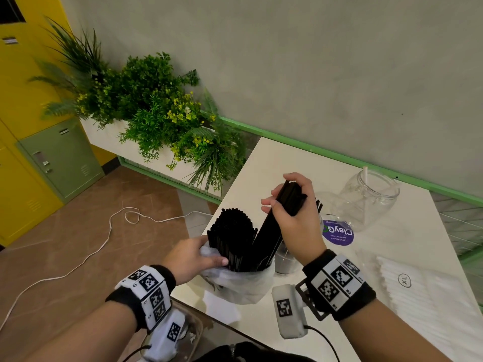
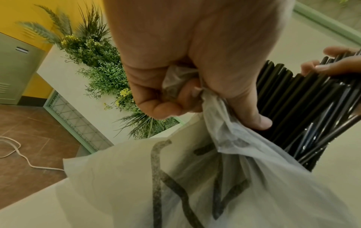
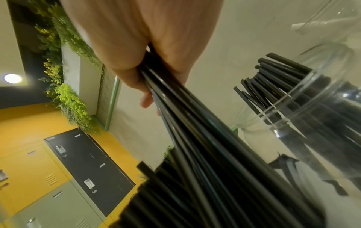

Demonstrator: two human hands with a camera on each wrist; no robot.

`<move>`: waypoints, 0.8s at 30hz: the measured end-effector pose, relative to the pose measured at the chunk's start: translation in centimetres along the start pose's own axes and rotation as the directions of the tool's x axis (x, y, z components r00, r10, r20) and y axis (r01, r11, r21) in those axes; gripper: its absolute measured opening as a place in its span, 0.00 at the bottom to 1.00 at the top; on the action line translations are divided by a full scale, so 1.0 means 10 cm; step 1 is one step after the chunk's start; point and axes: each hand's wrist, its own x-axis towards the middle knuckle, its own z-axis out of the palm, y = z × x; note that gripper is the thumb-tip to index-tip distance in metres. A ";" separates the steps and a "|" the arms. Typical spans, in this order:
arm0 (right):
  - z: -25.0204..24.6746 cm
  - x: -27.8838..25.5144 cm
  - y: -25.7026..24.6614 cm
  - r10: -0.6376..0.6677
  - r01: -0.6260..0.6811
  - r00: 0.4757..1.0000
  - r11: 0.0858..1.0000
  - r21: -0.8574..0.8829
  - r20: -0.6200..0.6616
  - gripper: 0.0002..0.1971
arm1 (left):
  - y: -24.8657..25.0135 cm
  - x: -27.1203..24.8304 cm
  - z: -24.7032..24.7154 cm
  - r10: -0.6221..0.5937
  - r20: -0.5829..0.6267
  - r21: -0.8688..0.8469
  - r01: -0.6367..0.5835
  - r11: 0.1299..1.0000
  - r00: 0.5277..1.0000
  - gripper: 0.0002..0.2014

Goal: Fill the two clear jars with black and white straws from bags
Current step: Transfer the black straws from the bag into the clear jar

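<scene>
- While my left hand (image 1: 192, 259) grips the bag (image 1: 240, 283) rim at lower centre, my right hand (image 1: 294, 220) fingers clasp a black straws (image 1: 271, 231) bundle.
- Next, I judge, it goes into the jar (image 3: 312, 108) at right.

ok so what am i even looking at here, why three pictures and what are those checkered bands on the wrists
No machine: a person works with bare hands, filmed by one head camera and one camera strapped to each wrist; the checkered wristbands are part of that kit. The head view looks down on a white table. The left hand grips the rim of a plastic bag full of black straws. The right hand holds a bundle of straws. One clear jar holds a single white straw; the right wrist view shows another jar with black ones.
</scene>
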 end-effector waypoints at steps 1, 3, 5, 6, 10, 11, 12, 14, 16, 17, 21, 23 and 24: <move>0.00 0.01 -0.01 0.009 -0.010 1.000 1.000 0.014 0.010 0.22 | 0.00 0.00 0.00 -0.001 0.002 -0.004 0.001 1.000 1.000 0.55; -0.01 0.04 -0.02 0.032 -0.032 0.999 0.999 0.033 0.012 0.20 | 0.01 -0.01 -0.01 0.003 0.008 -0.007 -0.003 1.000 1.000 0.53; -0.01 0.05 -0.02 0.036 -0.036 0.999 0.999 0.015 -0.004 0.20 | 0.02 -0.01 -0.02 0.002 0.010 0.001 -0.002 1.000 1.000 0.52; -0.01 0.05 -0.02 0.026 -0.026 1.000 1.000 -0.009 -0.012 0.20 | 0.02 -0.01 -0.02 -0.001 0.015 0.005 0.001 1.000 1.000 0.51; -0.04 0.06 -0.05 -0.022 0.019 0.999 0.997 -0.079 -0.040 0.22 | 0.03 -0.03 -0.02 -0.004 0.031 0.016 0.003 1.000 1.000 0.48; -0.07 0.08 -0.06 -0.023 0.019 0.999 0.997 -0.073 -0.050 0.22 | 0.03 -0.03 -0.02 -0.005 0.043 0.012 0.004 1.000 0.999 0.48; -0.10 0.11 -0.07 -0.019 0.015 0.998 0.998 -0.062 -0.059 0.22 | 0.03 -0.03 -0.02 0.000 0.051 -0.001 0.001 1.000 0.999 0.44; -0.16 0.17 -0.10 0.007 -0.010 0.997 0.999 -0.031 -0.080 0.22 | 0.05 -0.04 -0.02 0.000 0.048 -0.001 0.000 1.000 0.999 0.30; -0.22 0.23 -0.13 0.025 -0.024 0.994 1.000 0.012 -0.106 0.21 | 0.04 -0.03 -0.02 0.005 0.049 -0.009 -0.005 1.000 0.999 0.29; -0.25 0.26 -0.15 0.023 -0.019 0.993 0.999 0.028 -0.117 0.21 | 0.05 -0.03 -0.02 0.005 0.054 -0.016 -0.005 1.000 0.999 0.33; -0.34 0.34 -0.25 -0.034 0.037 0.992 0.999 0.026 -0.119 0.20 | 0.05 -0.01 -0.03 0.018 0.067 -0.052 -0.014 0.999 0.998 0.44; -0.34 0.36 -0.27 -0.043 0.045 0.995 0.999 0.011 -0.089 0.19 | 0.02 0.02 -0.02 0.020 0.062 -0.051 -0.017 0.999 0.998 0.52; -0.33 0.36 -0.28 -0.039 0.040 0.997 0.999 0.003 -0.072 0.19 | -0.01 0.03 -0.01 0.020 0.060 -0.041 -0.017 0.999 0.998 0.52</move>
